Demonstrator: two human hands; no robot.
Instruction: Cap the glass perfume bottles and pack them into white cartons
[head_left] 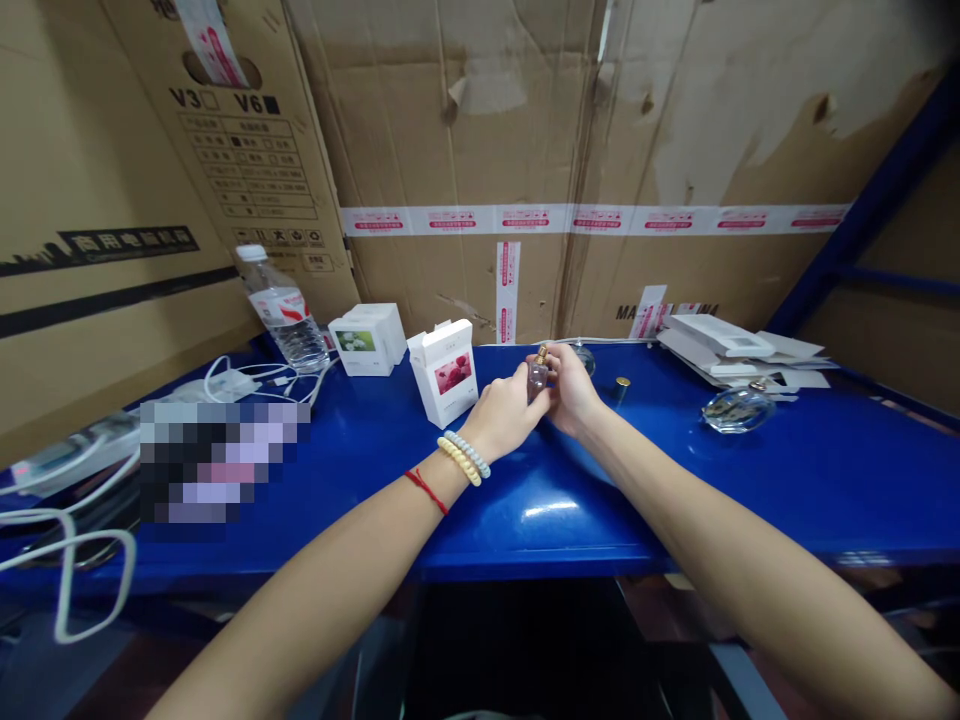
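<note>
Both hands are up over the far-middle of the glossy blue metal table [750, 480]. My left hand [504, 412] and right hand [571, 392] are each pinched shut on the small clear glass perfume bottle with a gold spray neck [538, 373], which is held upright, just off the surface, w/ no cap on it.

Risks as I read them:
- Fingertip hold on smooth glass. A slip would drop it onto hard metal, so a chip or spill is prob.
- The bare sprayer is exposed between the thumbs, and a squeeze there could fire it.
- The small gold cap [622, 385] sits loose just right of the right hand. An elbow or wrist could roll it off.
- The round clear glass flask [737, 408] lies farther right and could get knocked too.

Containers:
- The tall white carton with a pink flower print [444, 372] stands left of the hands w/ its top flap up. Can't see inside.
- The white boxes with a green print [366, 342] are farther left and closed.
- The clear plastic water bottle with a red label [283, 312] is at far left, capped, w/ water in it.
- Flat white carton blanks [731, 345] are stacked at far right.
- Can't tell the perfume bottle's fill level.
</note>
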